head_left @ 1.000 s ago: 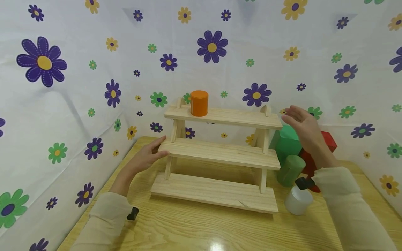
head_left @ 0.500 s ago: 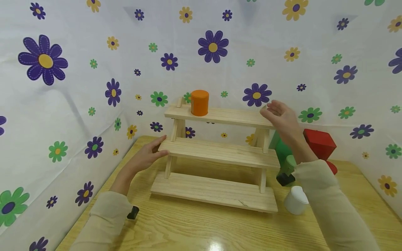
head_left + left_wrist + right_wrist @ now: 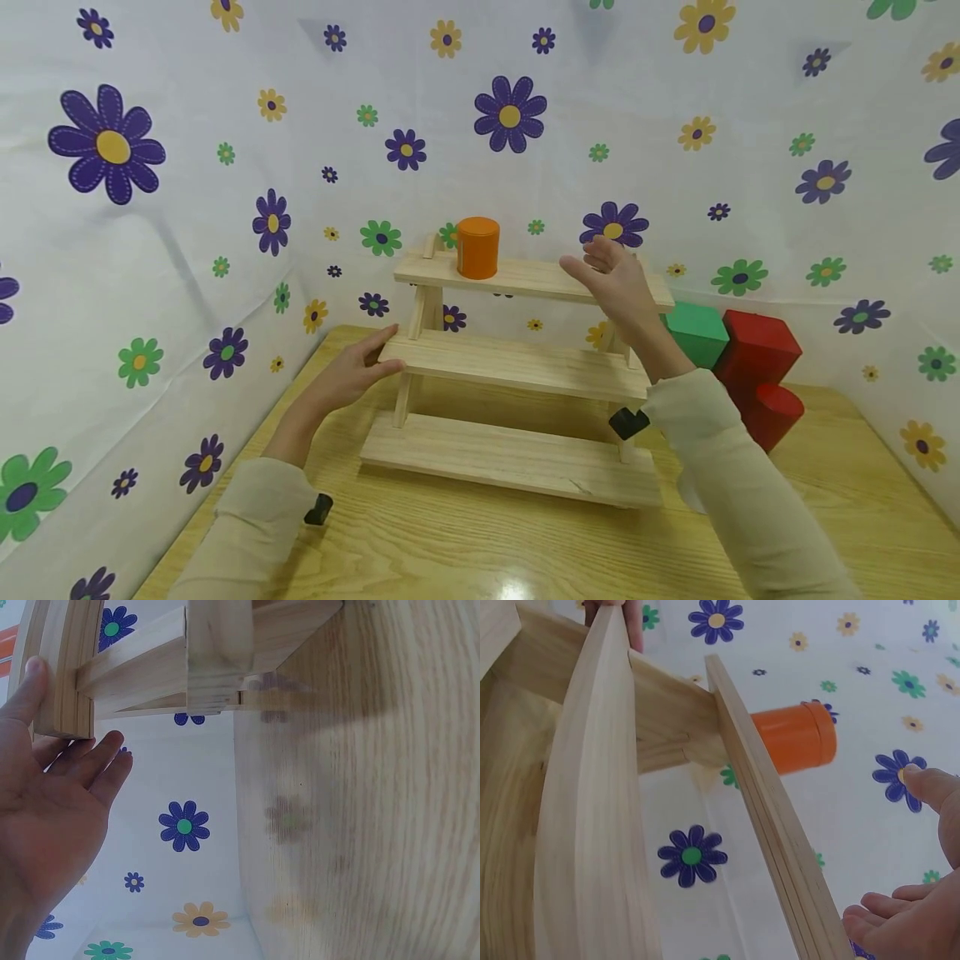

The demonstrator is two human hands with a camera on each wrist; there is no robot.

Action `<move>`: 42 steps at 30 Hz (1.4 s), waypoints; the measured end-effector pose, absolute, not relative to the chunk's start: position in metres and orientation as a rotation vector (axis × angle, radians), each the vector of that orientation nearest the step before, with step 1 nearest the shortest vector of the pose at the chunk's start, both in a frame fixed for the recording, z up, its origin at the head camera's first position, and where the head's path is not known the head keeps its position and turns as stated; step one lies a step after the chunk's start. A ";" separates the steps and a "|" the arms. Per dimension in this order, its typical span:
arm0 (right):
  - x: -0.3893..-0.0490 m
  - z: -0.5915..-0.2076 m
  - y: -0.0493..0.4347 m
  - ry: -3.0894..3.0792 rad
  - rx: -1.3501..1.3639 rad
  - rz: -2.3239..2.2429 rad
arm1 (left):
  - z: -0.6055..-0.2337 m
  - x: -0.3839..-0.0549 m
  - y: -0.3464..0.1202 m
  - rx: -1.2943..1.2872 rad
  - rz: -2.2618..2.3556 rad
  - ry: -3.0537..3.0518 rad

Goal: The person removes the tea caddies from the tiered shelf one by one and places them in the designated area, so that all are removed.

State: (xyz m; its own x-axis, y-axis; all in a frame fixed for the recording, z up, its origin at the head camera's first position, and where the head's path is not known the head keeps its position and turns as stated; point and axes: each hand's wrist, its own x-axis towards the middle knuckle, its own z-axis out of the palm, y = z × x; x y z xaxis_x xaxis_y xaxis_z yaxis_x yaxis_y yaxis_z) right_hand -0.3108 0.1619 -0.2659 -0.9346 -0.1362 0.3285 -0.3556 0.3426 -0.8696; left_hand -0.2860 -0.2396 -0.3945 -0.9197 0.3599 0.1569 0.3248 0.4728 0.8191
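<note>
A three-tier wooden display shelf (image 3: 517,362) stands on the table. My left hand (image 3: 347,377) holds the left end of its middle tier, thumb on one face and fingers on the other, as the left wrist view shows. On the top tier, toward the left, an orange cylinder (image 3: 477,248) stands upright. Over the right part of that tier is my right hand (image 3: 617,279), fingers and thumb apart with nothing between them. In the right wrist view a gap separates the right hand (image 3: 907,900) from the orange cylinder (image 3: 793,738).
Right of the shelf stand a green block (image 3: 697,333), a red block (image 3: 761,346) and a red cylinder (image 3: 776,412). A white cylinder (image 3: 690,490) is mostly hidden by the right sleeve. Flower-printed cloth (image 3: 300,108) hangs behind and beside the wooden table (image 3: 420,542).
My right hand has moved left from beside the shelf, over the top tier and closer to the orange cylinder. The left hand stays at the middle tier.
</note>
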 end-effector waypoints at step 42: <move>-0.353 -0.267 0.046 -2.342 0.580 1.801 | -0.396 -0.286 -0.239 0.620 1.468 2.678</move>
